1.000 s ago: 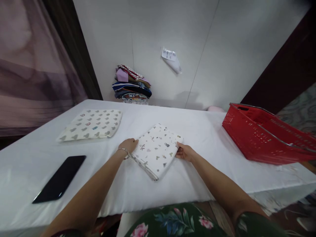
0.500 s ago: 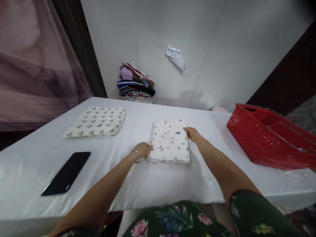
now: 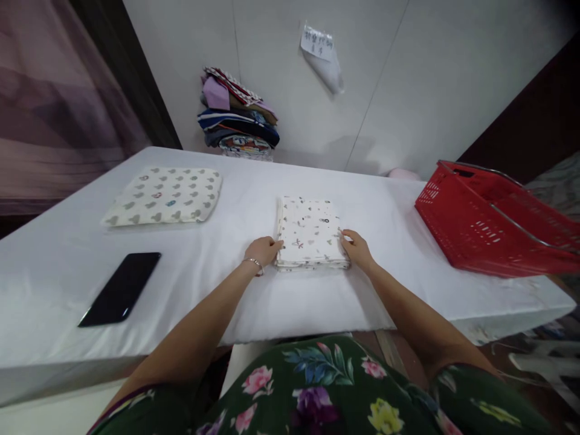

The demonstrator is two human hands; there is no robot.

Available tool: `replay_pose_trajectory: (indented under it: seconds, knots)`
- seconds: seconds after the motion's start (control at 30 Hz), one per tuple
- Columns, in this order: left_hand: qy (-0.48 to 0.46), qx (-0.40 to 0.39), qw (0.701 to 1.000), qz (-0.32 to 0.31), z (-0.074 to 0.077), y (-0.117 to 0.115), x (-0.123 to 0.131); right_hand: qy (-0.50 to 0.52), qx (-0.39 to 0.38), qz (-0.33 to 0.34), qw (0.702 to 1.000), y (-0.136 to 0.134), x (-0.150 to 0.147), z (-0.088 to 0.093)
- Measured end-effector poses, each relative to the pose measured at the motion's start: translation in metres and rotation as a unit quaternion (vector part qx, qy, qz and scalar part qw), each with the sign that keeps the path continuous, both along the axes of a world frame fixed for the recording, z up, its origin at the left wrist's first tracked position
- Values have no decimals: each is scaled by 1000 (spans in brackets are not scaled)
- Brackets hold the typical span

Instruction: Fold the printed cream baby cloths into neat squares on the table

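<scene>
A white cloth (image 3: 310, 232) with small printed figures lies folded into a thick, layered square on the white-covered table (image 3: 244, 199). At its near left edge, my left hand (image 3: 264, 250) pinches the layers between thumb and fingers; a silver bracelet circles that wrist. My right hand (image 3: 357, 248) grips the opposite edge, on the right, with thumb and fingers closed on the fabric. The cloth rests flat between both hands.
Left on the table lie another folded cloth (image 3: 165, 196) with grey prints and a black phone-like slab (image 3: 122, 290). A red basket (image 3: 489, 223) stands at the right. Folded clothes (image 3: 240, 115) are piled by the wall, under a taped paper note (image 3: 319, 48).
My view has tilted downward. My right hand has slid nearer along the cloth's right edge, from the far corner to about level with my left hand.
</scene>
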State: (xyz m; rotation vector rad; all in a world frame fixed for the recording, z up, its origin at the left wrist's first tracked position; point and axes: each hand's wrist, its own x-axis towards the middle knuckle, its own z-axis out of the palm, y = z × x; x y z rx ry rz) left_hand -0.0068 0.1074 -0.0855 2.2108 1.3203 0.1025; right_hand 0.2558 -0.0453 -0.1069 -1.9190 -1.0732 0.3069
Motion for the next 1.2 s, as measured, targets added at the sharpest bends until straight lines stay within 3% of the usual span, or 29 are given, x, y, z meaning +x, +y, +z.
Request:
replay_pose_trajectory:
  seconds: [0.1, 0.17, 0.3, 0.4, 0.47, 0.8, 1.2]
  knots:
    - [-52, 49, 997, 41, 4, -9, -1, -77, 42, 57, 995, -21, -15, 7]
    - [-96, 114, 988, 28, 7, -18, -2, -121, 50, 102, 986, -31, -26, 12]
    - [-154, 218, 958, -106, 10, -35, -5, -189, 43, 181, 964, -42, -41, 18]
    - [-142, 222, 943, -202, 6, -40, -10, -226, 7, 198, 954, -44, -42, 16]
    - [-122, 209, 944, -223, 1, -39, -14, -248, -7, 191, 950, -46, -39, 13]
    - [-160, 213, 941, -211, -14, -34, -23, -275, -20, 168, 946, -55, -31, 10]
    - [-173, 202, 948, -175, -16, -36, -22, -248, -37, 193, 949, -45, -21, 11]
